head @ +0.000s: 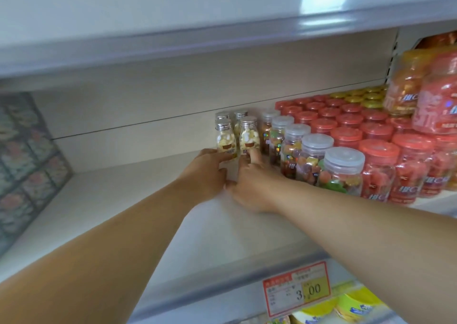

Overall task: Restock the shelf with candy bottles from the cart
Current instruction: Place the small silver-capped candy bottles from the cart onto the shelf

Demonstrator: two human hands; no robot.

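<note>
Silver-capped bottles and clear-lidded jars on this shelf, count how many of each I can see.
Silver-capped bottles: 4
Clear-lidded jars: 5
Total: 9
</note>
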